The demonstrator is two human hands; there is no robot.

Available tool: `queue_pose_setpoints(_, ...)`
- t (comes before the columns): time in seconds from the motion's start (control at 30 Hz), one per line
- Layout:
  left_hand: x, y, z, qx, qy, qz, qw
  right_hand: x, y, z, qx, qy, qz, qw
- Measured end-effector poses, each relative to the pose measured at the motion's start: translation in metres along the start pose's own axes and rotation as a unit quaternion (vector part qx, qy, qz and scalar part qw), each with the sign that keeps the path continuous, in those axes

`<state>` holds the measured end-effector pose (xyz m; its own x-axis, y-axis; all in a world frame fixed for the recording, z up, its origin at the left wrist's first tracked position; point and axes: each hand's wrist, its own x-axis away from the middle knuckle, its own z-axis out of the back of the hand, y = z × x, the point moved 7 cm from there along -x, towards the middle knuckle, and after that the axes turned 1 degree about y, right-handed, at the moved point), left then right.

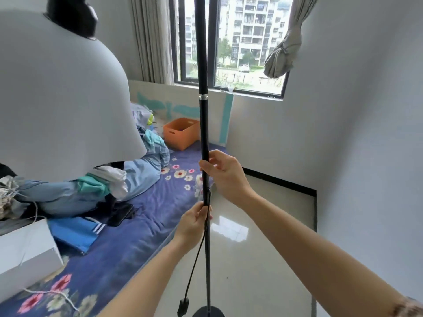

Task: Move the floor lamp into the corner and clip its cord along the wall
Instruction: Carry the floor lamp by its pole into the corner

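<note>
Black lamp pole (204,124) stands upright, clenched by the right hand (225,177) above the left hand (194,224).

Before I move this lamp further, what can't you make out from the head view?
- Lamp base: cut off by the bottom edge.
- Cord: runs past the inline switch out of frame; plug unseen.
- Pole top: cut off by the top edge.
- Bed behind the shade: hidden.
- Wall clips: none in view.

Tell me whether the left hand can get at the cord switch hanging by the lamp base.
Probably yes. The left hand already grips the pole and cord, and the switch hangs free below it, nothing between; it must let go and reach down.
</note>
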<state>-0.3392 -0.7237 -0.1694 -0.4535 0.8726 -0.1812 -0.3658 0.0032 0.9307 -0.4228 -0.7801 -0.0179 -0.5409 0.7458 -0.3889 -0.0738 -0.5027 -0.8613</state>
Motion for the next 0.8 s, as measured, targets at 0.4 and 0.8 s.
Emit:
queue_pose_setpoints(0.4,-0.262,0.004,-0.177,0.051,-0.104,-0.015,0.993,-0.199,0.150,0.160,0.040,0.063,-0.051,0.996)
queue_pose_setpoints(0.8,-0.495,0.021,-0.371,0.028,-0.148,-0.020,0.988,-0.378,0.305,0.338,0.040,0.108,-0.061,0.991)
